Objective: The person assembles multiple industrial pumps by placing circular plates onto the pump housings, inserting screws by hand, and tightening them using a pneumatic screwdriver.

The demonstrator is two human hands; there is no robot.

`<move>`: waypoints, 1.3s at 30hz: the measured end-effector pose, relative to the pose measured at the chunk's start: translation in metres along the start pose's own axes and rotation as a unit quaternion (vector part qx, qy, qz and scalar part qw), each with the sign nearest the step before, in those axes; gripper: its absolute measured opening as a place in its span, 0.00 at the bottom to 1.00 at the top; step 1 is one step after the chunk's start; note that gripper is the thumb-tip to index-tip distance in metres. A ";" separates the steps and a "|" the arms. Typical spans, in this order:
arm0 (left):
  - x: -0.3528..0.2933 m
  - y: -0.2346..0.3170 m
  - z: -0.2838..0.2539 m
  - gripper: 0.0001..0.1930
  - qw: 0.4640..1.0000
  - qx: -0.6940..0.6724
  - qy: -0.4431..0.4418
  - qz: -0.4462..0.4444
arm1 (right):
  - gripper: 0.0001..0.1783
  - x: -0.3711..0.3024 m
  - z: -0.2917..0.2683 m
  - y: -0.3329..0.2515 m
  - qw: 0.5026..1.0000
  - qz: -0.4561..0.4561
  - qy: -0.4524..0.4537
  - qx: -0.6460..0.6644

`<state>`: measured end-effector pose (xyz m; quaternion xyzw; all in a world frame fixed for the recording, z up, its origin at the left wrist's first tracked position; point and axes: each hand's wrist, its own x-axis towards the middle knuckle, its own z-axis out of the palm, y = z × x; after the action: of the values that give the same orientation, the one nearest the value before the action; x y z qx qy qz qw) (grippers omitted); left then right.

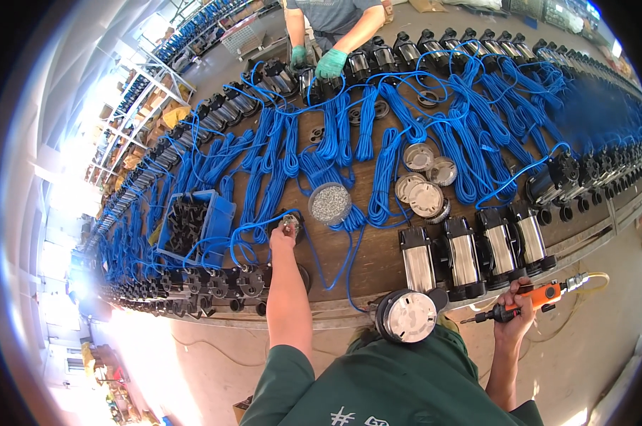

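Note:
My right hand (pixel 514 310) grips an orange power screwdriver (pixel 544 295) with a dark bit pointing left. A yellowish hose runs from its back end. My left hand (pixel 284 234) reaches over the bench, fingers drawn together at a small round dark container (pixel 297 226); what they pinch, if anything, is too small to make out. Close to my body, at the bench's front edge, a pump (pixel 412 316) lies with its round grey metal end turned up. Beyond my left hand stands a bowl of small grey pieces (pixel 329 204).
Bundled blue cables (pixel 363 128) cover much of the bench (pixel 367 266). Silver-and-black pumps (pixel 463 255) line its edges. Round metal discs (pixel 426 199) are stacked mid-bench. A blue crate (pixel 221 213) holds black parts. Across the bench, a person in green gloves (pixel 331 64) handles pumps.

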<state>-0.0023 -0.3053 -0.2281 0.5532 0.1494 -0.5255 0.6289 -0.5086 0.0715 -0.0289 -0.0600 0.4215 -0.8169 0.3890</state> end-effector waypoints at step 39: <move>-0.441 -0.139 -0.043 0.12 0.815 0.322 -0.432 -0.212 | 0.19 -0.032 0.106 0.001 0.938 -0.168 -0.292 0.080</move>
<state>-0.2778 -0.0274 0.0220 0.3950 -0.2013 -0.8490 0.2874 -0.4414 0.0249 0.0455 -0.3342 0.2064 -0.8481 0.3556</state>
